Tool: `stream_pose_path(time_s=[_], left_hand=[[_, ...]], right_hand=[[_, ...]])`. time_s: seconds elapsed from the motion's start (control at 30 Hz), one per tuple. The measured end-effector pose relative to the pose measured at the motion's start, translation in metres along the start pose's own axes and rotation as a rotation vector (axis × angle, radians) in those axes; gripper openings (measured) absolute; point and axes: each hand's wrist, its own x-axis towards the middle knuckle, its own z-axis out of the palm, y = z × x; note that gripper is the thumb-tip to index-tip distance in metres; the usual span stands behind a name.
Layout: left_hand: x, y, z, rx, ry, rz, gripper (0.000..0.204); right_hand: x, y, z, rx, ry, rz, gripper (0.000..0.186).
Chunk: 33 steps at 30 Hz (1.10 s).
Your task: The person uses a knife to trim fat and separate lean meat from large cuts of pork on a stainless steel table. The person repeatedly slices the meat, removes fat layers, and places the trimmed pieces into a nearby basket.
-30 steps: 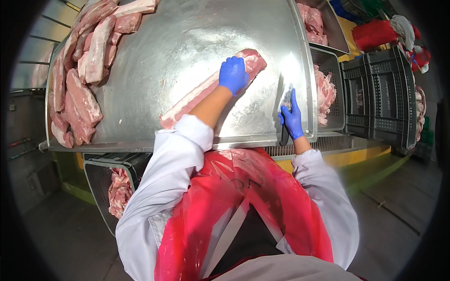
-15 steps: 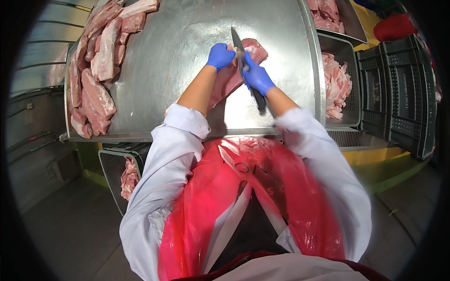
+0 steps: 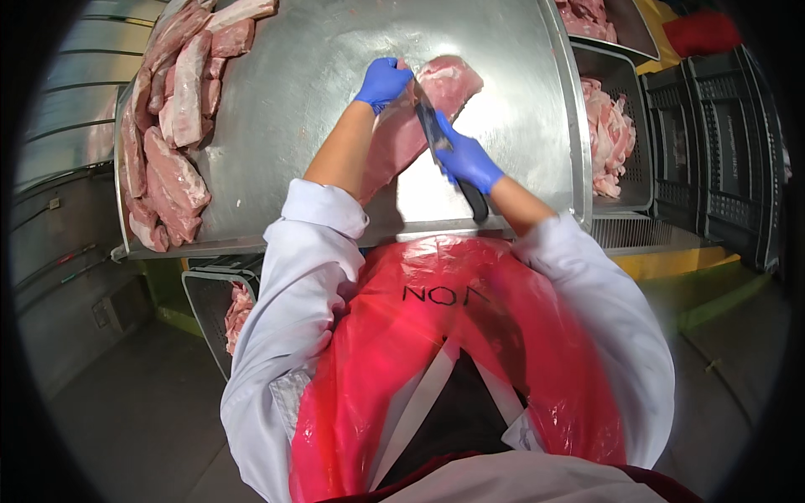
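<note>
A long pink slab of raw meat (image 3: pixel 399 144) lies slantwise on the steel table, its far end pale with fat. My left hand (image 3: pixel 384 85), in a blue glove, is closed at the slab's far left edge and pinches a bit of meat there. A black-handled knife (image 3: pixel 477 204) is gripped in my right hand (image 3: pixel 468 158), also blue-gloved. The knife's blade crosses the slab, its tip close to my left fingers. How deep the edge sits in the meat I cannot tell.
Several long meat pieces (image 3: pixel 173 180) are piled along the left of the steel table (image 3: pixel 293 126). Grey crates with pale trimmings (image 3: pixel 609 138) stand beyond its right edge, next to dark stacked crates (image 3: pixel 713 155). Another crate of trimmings (image 3: pixel 238 314) is below the near left edge.
My left hand has moved a little up and left. The knife has drawn back toward me, its tip now lower and nearer the left hand, and my right hand has shifted slightly right.
</note>
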Motion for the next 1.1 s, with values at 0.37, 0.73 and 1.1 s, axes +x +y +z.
stream_pose_path(time_s=[0.37, 0.73, 1.1], left_hand=[[0.005, 0.005, -0.026, -0.052, -0.079, 0.014, 0.019], [-0.010, 0.019, -0.054, -0.140, -0.097, 0.069, 0.016], [-0.007, -0.003, -0.086, -0.251, -0.077, 0.137, 0.014]], right_hand=[[0.012, -0.001, 0.033, 0.140, 0.048, 0.029, 0.078], [0.015, -0.013, 0.063, 0.138, 0.116, 0.081, 0.076], [0.024, -0.024, 0.088, -0.014, 0.105, 0.030, 0.078]])
